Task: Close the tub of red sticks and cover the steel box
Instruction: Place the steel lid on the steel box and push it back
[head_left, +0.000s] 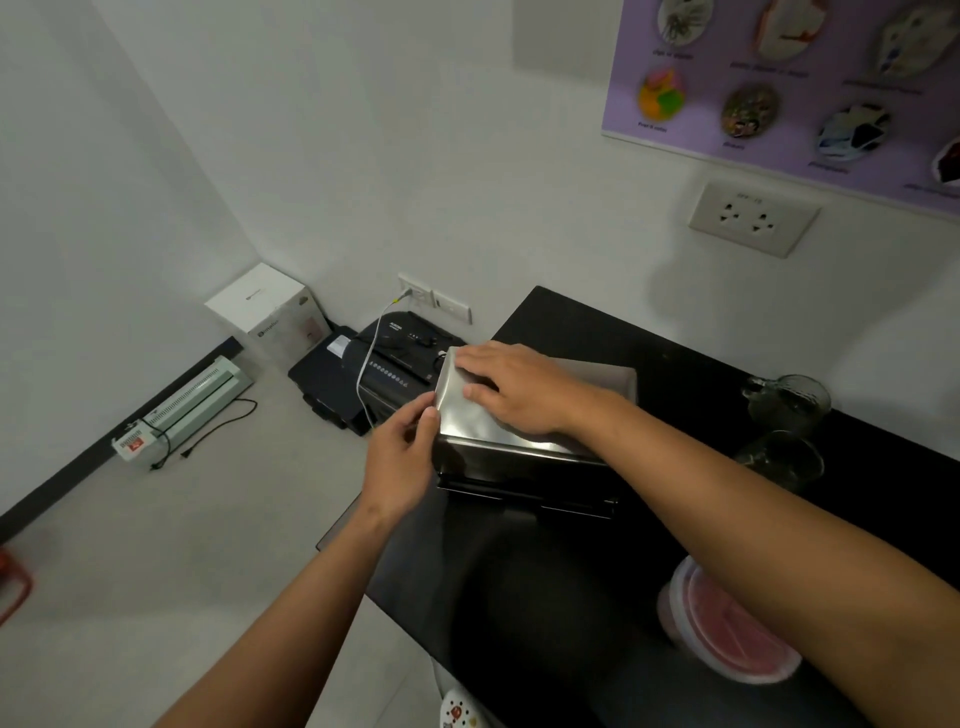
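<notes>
A steel box (524, 462) stands at the left end of the black counter (519, 582), with its shiny steel lid (467, 415) lying on top. My right hand (519, 389) lies flat on the lid, fingers spread. My left hand (405, 452) pinches the lid's near-left corner with thumb and fingers. The round clear tub of red sticks (722, 634) sits at the counter's near right, partly under my right forearm; a translucent lid appears to rest on it, and I cannot tell whether it is pressed down.
Two dark glass tumblers (789, 400) stand at the counter's right. On the floor to the left are a black printer with a paper shredder (384, 369), a white cable, a white box (270, 312) and a white laminator (192, 400). A wall socket (753, 218) is above.
</notes>
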